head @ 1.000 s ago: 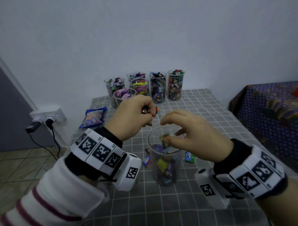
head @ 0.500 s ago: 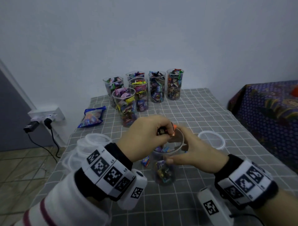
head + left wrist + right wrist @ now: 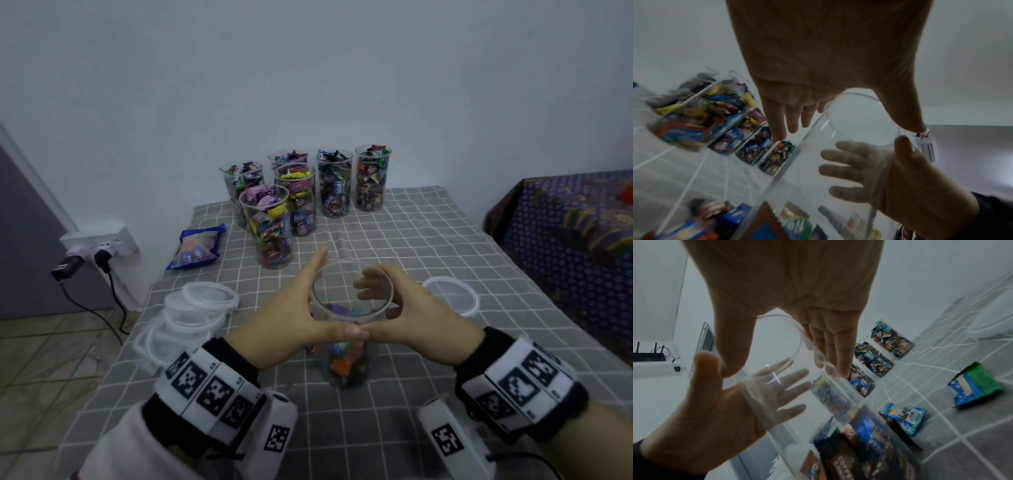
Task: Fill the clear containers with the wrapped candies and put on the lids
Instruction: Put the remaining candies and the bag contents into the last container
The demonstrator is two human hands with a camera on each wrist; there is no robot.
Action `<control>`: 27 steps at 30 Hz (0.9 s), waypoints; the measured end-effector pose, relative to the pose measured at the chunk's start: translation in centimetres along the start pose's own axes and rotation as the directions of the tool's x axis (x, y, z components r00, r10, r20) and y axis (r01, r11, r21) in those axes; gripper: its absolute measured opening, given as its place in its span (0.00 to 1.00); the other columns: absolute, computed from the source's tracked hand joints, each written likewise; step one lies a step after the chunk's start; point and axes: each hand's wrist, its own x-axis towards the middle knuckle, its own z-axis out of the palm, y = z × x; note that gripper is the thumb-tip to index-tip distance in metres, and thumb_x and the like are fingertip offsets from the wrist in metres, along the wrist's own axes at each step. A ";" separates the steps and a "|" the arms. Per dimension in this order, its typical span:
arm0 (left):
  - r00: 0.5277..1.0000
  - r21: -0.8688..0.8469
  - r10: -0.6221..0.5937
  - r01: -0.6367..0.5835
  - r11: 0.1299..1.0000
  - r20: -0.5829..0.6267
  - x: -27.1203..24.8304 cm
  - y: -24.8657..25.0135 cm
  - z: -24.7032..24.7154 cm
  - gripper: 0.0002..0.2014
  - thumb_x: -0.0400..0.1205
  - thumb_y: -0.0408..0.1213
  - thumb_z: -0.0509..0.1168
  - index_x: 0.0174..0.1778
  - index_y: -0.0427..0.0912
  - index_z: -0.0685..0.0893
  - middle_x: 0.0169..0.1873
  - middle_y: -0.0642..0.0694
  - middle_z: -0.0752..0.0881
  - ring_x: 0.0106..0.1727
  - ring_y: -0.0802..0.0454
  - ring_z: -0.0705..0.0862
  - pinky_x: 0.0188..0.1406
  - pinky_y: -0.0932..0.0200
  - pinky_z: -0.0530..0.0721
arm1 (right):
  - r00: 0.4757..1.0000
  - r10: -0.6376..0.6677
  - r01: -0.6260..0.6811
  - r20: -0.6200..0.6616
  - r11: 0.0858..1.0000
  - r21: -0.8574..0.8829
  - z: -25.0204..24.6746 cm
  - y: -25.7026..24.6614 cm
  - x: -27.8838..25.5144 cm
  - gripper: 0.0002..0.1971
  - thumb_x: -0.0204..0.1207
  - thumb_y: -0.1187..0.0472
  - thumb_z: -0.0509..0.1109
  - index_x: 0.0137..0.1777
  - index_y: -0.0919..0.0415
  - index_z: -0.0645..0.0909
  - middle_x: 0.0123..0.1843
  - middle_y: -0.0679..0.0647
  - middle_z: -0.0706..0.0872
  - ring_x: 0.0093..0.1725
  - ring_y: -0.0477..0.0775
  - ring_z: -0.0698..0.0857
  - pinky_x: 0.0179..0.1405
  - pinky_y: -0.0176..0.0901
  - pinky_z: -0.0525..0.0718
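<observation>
A tall clear container stands on the grey checked cloth, about a third full of wrapped candies. My left hand lies flat against its left side with straight fingers. My right hand cups its right side, the fingers showing through the plastic. The two thumbs meet at the near wall. Neither hand holds a candy. The left wrist view shows the container between both palms, and so does the right wrist view. The container has no lid on it.
Several candy-filled containers stand at the back near the wall, all without lids. A stack of clear lids lies at the left, one lid at the right. A blue candy bag and loose candies lie on the cloth.
My left hand held a candy above the container's mouth; it now holds nothing. Both hands have opened and moved to the container's sides.
</observation>
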 end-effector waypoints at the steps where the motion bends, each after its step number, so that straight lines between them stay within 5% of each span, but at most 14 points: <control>1: 1.000 -0.057 -0.017 0.017 0.998 0.005 -0.2 -0.2 0.2 0.59 0.61 0.56 0.80 0.81 0.61 0.46 0.74 0.64 0.63 0.73 0.71 0.64 0.61 0.79 0.66 | 1.000 0.007 -0.007 0.010 1.000 -0.002 0.1 -0.1 0.1 0.39 0.53 0.46 0.80 0.65 0.41 0.65 0.67 0.42 0.76 0.65 0.34 0.77 0.55 0.29 0.79; 6: 0.995 -0.221 -0.059 0.041 0.975 -0.077 -0.3 -0.9 0.3 0.46 0.57 0.45 0.81 0.68 0.64 0.63 0.61 0.65 0.76 0.59 0.74 0.78 0.55 0.74 0.80 | 0.993 0.024 -0.025 0.117 1.000 0.013 0.0 -0.6 0.8 0.37 0.62 0.57 0.82 0.67 0.41 0.65 0.69 0.43 0.74 0.68 0.39 0.75 0.67 0.41 0.78; 9: 0.995 -0.251 -0.066 0.044 0.967 -0.080 -0.5 -1.6 -0.4 0.45 0.51 0.50 0.83 0.63 0.65 0.68 0.62 0.61 0.79 0.62 0.69 0.79 0.55 0.70 0.81 | 0.973 0.046 -0.060 0.226 0.997 0.053 -0.9 -0.8 1.3 0.27 0.70 0.68 0.76 0.63 0.45 0.72 0.63 0.41 0.80 0.62 0.32 0.79 0.58 0.32 0.80; 12: 0.992 -0.241 -0.078 0.051 0.969 -0.104 -1.1 -2.1 -1.7 0.49 0.44 0.60 0.83 0.62 0.66 0.70 0.62 0.60 0.81 0.64 0.65 0.80 0.60 0.65 0.81 | 0.975 0.134 -0.148 0.176 0.987 0.066 -1.7 -0.1 1.9 0.20 0.67 0.61 0.68 0.61 0.54 0.77 0.59 0.47 0.83 0.56 0.36 0.83 0.52 0.30 0.81; 15: 0.985 -0.185 -0.085 0.056 0.981 -0.150 -2.0 -2.8 -3.1 0.50 0.43 0.66 0.81 0.62 0.67 0.70 0.62 0.61 0.82 0.63 0.65 0.81 0.64 0.58 0.80 | 0.960 0.259 -0.235 0.109 0.952 -0.194 -2.5 1.3 2.7 0.14 0.74 0.60 0.69 0.60 0.55 0.77 0.55 0.48 0.82 0.56 0.47 0.82 0.57 0.39 0.81; 19: 0.970 -0.130 -0.096 0.068 0.989 -0.225 -2.8 -3.6 -4.7 0.49 0.42 0.68 0.80 0.61 0.68 0.71 0.60 0.64 0.81 0.61 0.68 0.81 0.62 0.60 0.80 | 0.902 0.417 -0.210 0.114 0.652 -0.728 -3.0 2.6 3.5 0.25 0.78 0.54 0.67 0.73 0.57 0.69 0.68 0.54 0.76 0.63 0.52 0.78 0.62 0.42 0.77; 22: 0.957 -0.110 -0.109 0.082 0.991 -0.270 -3.0 -4.0 -5.5 0.56 0.40 0.69 0.79 0.67 0.63 0.68 0.61 0.64 0.80 0.63 0.66 0.80 0.62 0.60 0.80 | 0.848 0.519 -0.246 0.108 0.566 -0.787 -2.5 3.0 3.9 0.26 0.79 0.51 0.66 0.74 0.58 0.67 0.70 0.56 0.75 0.65 0.54 0.77 0.63 0.44 0.76; 25: 0.946 -0.097 -0.109 0.083 0.992 -0.305 -2.8 -4.4 -6.0 0.59 0.40 0.71 0.78 0.70 0.59 0.66 0.64 0.60 0.79 0.64 0.64 0.79 0.62 0.61 0.77 | 0.850 0.521 -0.311 0.074 0.611 -0.728 -1.9 3.3 4.8 0.21 0.80 0.53 0.65 0.70 0.62 0.72 0.67 0.60 0.78 0.62 0.58 0.79 0.60 0.46 0.79; 27: 0.941 -0.122 -0.113 0.078 0.989 -0.320 -2.4 -4.6 -6.1 0.59 0.39 0.69 0.79 0.69 0.58 0.66 0.62 0.61 0.79 0.63 0.65 0.79 0.58 0.66 0.77 | 0.850 0.523 -0.360 0.063 0.664 -0.655 -1.2 3.2 5.3 0.19 0.79 0.54 0.65 0.67 0.62 0.74 0.65 0.61 0.80 0.54 0.57 0.81 0.49 0.44 0.81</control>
